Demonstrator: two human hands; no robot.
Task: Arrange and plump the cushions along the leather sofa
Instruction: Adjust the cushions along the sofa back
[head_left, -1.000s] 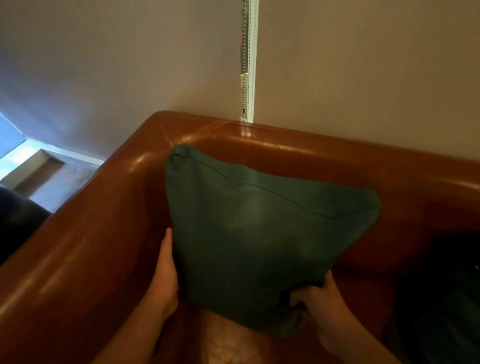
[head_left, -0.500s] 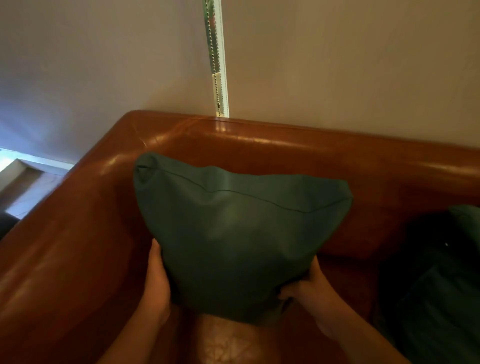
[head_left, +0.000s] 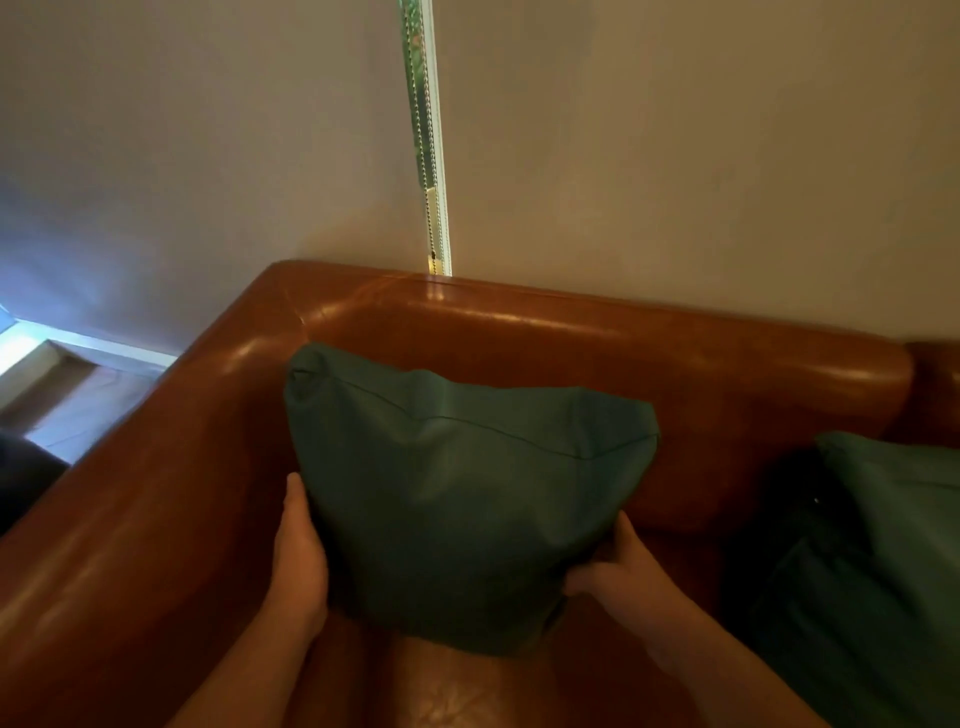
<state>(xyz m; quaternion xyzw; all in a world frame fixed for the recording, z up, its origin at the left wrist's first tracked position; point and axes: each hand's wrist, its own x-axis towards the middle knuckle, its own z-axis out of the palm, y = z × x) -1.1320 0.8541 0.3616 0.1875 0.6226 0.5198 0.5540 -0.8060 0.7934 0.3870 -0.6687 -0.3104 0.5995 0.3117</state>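
A dark green cushion (head_left: 462, 499) stands upright in the corner of the brown leather sofa (head_left: 675, 374), leaning towards the backrest. My left hand (head_left: 298, 556) lies flat against the cushion's lower left side. My right hand (head_left: 621, 569) grips its lower right corner, fingers tucked under the fabric. A second dark green cushion (head_left: 893, 561) lies on the seat at the right edge, partly cut off by the frame.
The sofa's left armrest (head_left: 119, 530) runs down the left side. Behind the backrest is a plain wall with a blind's bead chain (head_left: 428, 156) hanging down. A strip of floor and skirting (head_left: 62, 384) shows at far left.
The cushion has been squeezed narrower between both hands and sits a little more upright. The view has shifted, so more of the second cushion shows at right.
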